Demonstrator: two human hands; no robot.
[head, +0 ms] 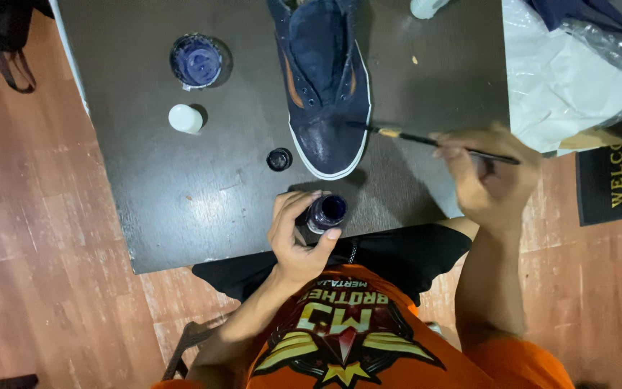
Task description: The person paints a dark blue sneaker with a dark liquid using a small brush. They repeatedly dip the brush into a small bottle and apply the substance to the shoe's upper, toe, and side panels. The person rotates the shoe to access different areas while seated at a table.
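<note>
Presently, work in hand: painting a dark blue shoe [325, 79] that lies on a dark table [181, 187], toe toward the person.
Right hand: the right hand [487, 173] is closed around the handle of a thin paintbrush [426, 140], whose tip touches the shoe's side just by the toe.
Left hand: the left hand [296, 234] is wrapped around a small open paint bottle [327, 211], held at the table's near edge, just below the toe.
Done so far: the toe cap looks glossy and wet, which suggests a coat already laid there; the white sole rim shows bare.
Left to do: the upper and tongue look duller, so they are likely unpainted, though the far end is cut off by the frame.
Nearby: a round open pot of blue paint [197, 61], a white cap [185, 119] and a small black cap [279, 159] sit on the table; crumpled plastic sheeting [563, 79] lies at right.
</note>
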